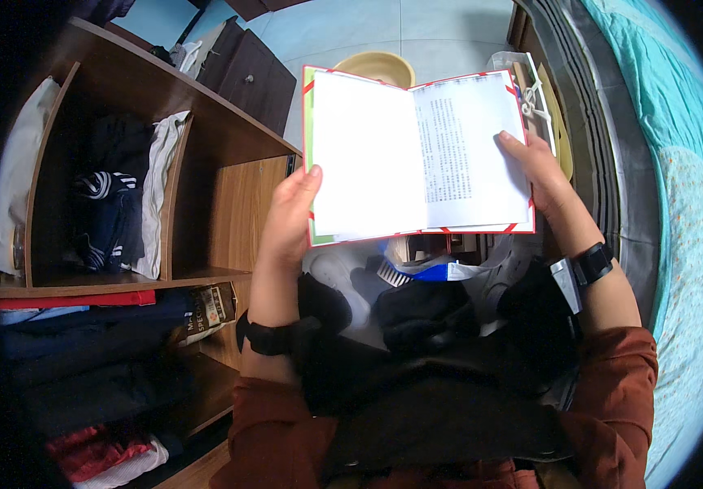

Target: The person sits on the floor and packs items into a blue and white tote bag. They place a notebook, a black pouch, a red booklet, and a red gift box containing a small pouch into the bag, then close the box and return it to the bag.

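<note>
An open hardcover book (pixel 370 153) with red-edged covers is held up between my two hands. My left hand (pixel 290 211) grips its left edge, thumb on the front and fingers hidden behind the cover. On the opposite side my right hand (pixel 538 165) holds the right edge, its thumb lying on the page. Printed text fills part of the right page, while the left page looks blank white under glare. Beneath the book, partly covered by it, is a clear plastic bag (pixel 486 260) with a blue-and-white band.
To the left stands a wooden wardrobe (pixel 168 284) with folded clothes (pixel 110 214) in its compartments. A yellow basin (pixel 382 66) rests on the tiled floor beyond the book. Beside it is a white box-like bag (pixel 544 104) with a cord. A bed with turquoise bedding (pixel 651 91) runs along the right.
</note>
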The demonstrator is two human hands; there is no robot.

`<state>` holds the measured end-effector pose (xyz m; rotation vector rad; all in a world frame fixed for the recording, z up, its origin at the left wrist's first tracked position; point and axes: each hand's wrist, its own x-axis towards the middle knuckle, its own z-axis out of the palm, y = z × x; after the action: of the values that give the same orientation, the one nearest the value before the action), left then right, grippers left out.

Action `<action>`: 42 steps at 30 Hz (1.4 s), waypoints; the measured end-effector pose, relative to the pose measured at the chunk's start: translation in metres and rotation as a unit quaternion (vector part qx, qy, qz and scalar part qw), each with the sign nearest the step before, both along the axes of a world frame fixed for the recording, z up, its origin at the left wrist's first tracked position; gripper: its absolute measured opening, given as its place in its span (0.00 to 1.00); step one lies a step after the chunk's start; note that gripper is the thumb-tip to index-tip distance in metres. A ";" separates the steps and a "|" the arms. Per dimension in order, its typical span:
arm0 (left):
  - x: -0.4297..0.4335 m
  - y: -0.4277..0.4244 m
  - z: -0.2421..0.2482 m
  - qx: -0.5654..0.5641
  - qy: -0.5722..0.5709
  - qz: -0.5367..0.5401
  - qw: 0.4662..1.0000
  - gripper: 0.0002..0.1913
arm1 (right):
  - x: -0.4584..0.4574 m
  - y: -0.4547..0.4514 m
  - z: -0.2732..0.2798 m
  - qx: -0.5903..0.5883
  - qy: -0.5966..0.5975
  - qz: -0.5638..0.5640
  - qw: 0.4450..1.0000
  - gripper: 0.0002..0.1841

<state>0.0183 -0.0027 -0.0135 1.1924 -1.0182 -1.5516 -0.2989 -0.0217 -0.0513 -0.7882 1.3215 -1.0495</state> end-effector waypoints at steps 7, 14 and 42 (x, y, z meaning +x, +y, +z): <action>-0.065 -0.006 -0.005 -0.107 -0.295 -0.131 0.940 0.19 | 0.032 0.009 -0.035 -0.069 0.025 -0.056 0.996 0.17; -0.088 -0.032 -0.009 -0.076 -0.181 -0.161 0.967 0.27 | 0.023 0.005 -0.040 -0.068 -0.011 -0.104 0.992 0.17; -0.027 -0.057 -0.025 -0.059 -0.224 -0.054 0.971 0.14 | 0.013 -0.003 -0.033 0.030 -0.121 -0.124 0.984 0.20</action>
<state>-0.0082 -0.0592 -0.0385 1.4592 -1.4687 -1.3053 -0.2856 -0.0249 -0.0844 -0.4412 1.2556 -1.2542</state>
